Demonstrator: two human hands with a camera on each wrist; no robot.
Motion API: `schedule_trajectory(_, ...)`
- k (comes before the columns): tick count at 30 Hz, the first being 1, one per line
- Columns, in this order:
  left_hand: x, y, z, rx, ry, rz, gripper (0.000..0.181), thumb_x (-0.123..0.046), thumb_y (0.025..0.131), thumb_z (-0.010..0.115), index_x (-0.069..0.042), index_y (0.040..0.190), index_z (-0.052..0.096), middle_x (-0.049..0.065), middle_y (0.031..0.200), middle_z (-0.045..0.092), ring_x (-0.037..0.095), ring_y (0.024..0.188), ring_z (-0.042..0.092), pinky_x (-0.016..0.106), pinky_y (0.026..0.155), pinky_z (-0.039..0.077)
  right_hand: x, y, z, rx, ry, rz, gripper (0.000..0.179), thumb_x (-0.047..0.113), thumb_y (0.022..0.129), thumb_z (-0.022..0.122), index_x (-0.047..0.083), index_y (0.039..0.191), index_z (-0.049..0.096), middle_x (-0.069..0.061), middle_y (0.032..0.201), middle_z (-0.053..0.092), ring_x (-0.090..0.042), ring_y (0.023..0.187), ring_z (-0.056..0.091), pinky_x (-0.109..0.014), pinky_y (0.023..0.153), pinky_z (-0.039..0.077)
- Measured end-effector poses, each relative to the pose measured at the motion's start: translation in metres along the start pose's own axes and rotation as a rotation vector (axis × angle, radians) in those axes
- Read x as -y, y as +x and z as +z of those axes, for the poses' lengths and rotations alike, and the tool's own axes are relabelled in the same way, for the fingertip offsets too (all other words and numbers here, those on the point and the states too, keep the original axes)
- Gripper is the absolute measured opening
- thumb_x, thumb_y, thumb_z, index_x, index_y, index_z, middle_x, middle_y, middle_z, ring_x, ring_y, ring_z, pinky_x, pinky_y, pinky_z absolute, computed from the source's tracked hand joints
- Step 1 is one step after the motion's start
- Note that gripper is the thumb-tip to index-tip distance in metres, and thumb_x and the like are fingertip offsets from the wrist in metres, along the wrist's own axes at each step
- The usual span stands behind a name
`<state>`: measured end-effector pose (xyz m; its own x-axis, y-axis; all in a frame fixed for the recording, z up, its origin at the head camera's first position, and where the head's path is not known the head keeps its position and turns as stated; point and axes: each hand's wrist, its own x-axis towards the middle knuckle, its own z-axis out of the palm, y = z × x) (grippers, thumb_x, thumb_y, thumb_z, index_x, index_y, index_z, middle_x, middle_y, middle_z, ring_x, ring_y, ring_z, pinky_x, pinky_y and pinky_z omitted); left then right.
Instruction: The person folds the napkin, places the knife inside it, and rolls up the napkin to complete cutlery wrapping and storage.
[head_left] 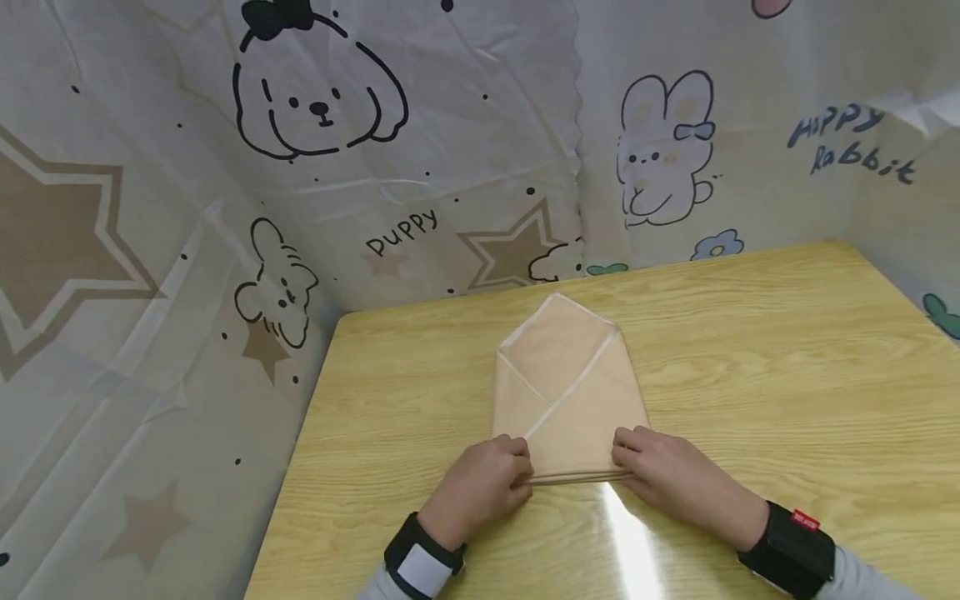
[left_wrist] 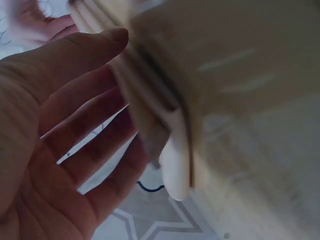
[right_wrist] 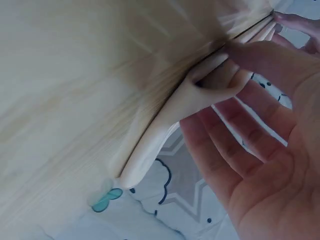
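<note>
A beige cloth with white edging (head_left: 581, 425) lies folded on the table, its far end forming a blunt point like an envelope flap. At its near left corner, my left hand (head_left: 486, 482) pinches the stacked layers. The left wrist view shows the thumb on one side of the folded edge (left_wrist: 145, 95) and the fingers on the other. My right hand (head_left: 678, 475) grips the near right corner in the same way. In the right wrist view the cloth's layers (right_wrist: 165, 125) part a little near the thumb. Some fingertips are hidden behind the cloth.
The wood-grain table (head_left: 757, 350) extends on both sides of the cloth. A printed white curtain (head_left: 480, 125) with cartoon animals and stars hangs along the back and left edges, and more of it at the right. Light glares off the tabletop near the front.
</note>
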<state>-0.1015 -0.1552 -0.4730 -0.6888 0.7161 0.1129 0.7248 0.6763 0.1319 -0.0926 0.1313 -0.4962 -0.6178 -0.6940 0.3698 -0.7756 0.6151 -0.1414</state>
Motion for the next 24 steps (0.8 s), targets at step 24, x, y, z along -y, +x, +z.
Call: schedule_trajectory(24,0.033,0.023,0.010,0.020,-0.182,-0.115,0.006,-0.018,0.089,0.063,-0.018,0.084,0.067,-0.010,0.075,0.053,0.002,0.063,0.047,0.017,0.055,0.044,-0.025,0.025,0.006,0.048,0.019,0.153,0.013,0.000,0.077,0.067,0.009,0.085,0.063,0.001,0.077,0.054,-0.012,0.069,0.051,-0.028,0.054,0.048)
